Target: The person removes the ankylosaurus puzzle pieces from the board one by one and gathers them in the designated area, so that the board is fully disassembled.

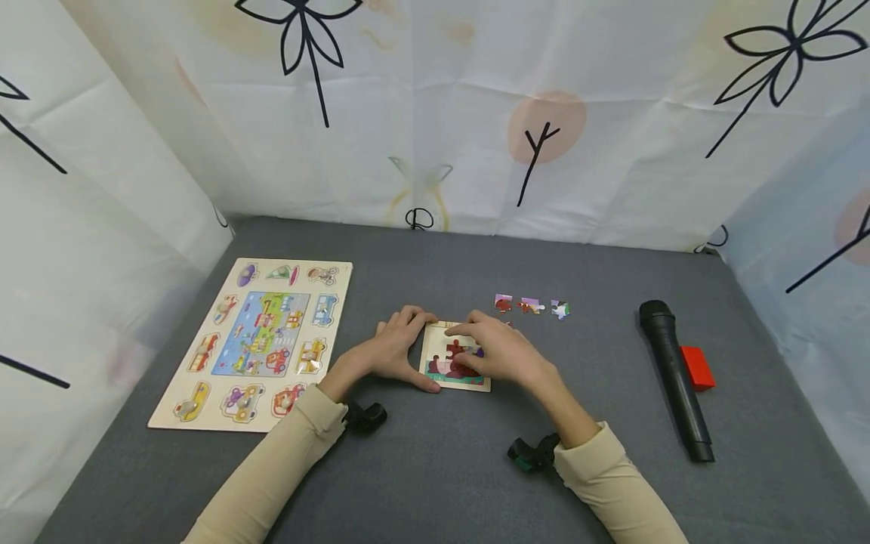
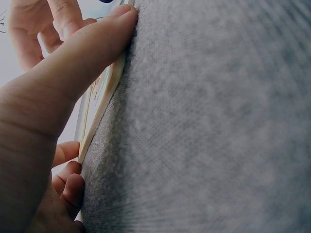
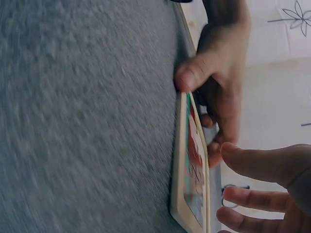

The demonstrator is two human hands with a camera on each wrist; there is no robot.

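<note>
A small wooden jigsaw board (image 1: 435, 341) lies in front of me, partly filled with dark red and green pieces; its upper part shows bare wood. My left hand (image 1: 392, 350) holds the board's left side, thumb at the near corner and fingertips at the far corner. In the left wrist view the thumb presses along the board's edge (image 2: 104, 104). Over the board's right side hovers my right hand (image 1: 499, 350), thumb and index finger spread apart. The right wrist view shows nothing between its thumb and fingers, close above the board (image 3: 181, 165).
Three loose jigsaw pieces (image 1: 532, 305) lie in a row beyond the board, to the right. A large wooden vehicle puzzle (image 1: 197, 404) lies left, partly behind my left forearm. On the right are a black microphone (image 1: 676, 381) and a red block (image 1: 697, 368). Patterned curtains surround the grey table.
</note>
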